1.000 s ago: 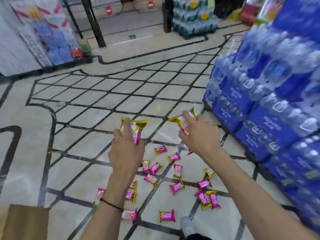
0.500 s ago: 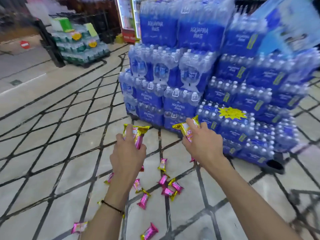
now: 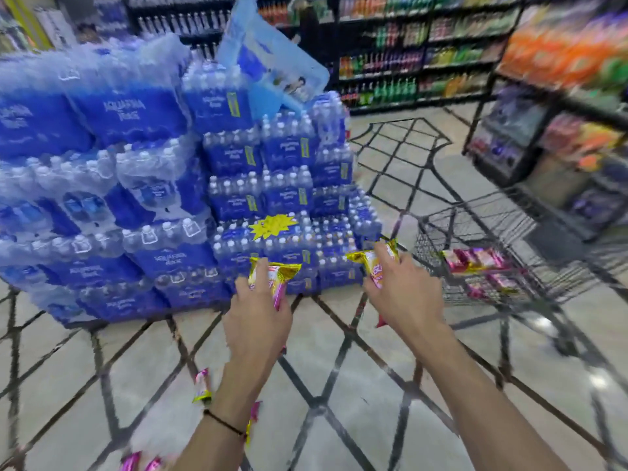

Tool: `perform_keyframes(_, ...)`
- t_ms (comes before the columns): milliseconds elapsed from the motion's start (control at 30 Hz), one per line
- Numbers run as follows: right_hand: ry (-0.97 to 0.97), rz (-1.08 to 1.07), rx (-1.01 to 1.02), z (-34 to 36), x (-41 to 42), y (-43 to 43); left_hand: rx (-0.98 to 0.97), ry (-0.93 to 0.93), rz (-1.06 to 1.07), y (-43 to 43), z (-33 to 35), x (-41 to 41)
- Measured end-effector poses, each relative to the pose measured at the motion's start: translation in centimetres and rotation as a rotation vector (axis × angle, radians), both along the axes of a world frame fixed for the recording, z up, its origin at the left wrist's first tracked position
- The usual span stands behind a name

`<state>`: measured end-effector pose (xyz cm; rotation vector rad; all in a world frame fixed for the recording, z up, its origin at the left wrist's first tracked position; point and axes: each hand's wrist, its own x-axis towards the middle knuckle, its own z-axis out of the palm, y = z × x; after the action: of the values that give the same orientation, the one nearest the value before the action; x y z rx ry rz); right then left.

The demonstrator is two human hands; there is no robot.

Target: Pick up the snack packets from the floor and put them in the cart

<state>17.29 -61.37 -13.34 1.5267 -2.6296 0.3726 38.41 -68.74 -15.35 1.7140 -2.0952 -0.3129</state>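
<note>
- Pink-and-gold foil snack packets [image 3: 202, 385] lie loose on the floor [image 3: 367, 375] at lower left.
- Our left hand [image 3: 256, 321] grips one packet [image 3: 275, 271], our right hand [image 3: 404, 294] a second packet [image 3: 370, 263]; we judge them light, crinkly, slippery, best pinched mid-body.
- Wire cart [image 3: 435, 253], right of centre, already holds several packets [image 3: 475, 260].

A thin, dark cord bracelet [image 3: 222, 423] circles the wrist just behind the left hand [image 3: 258, 321]. Both forearms are bare to the frame edge, as is the right hand [image 3: 404, 297].
</note>
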Motion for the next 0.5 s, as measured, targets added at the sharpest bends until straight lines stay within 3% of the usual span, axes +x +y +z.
perform_keyframes(267,0.019,-0.266,0.042,-1.2,-19.4,9.7,0.049,0.01,-0.282,4.9,-1.1,-23.1)
perform_keyframes(500,-0.064,-0.428,0.036,-3.7,-30.5,14.9,0.1,-0.038,-0.502,8.0,-2.8,-37.4)
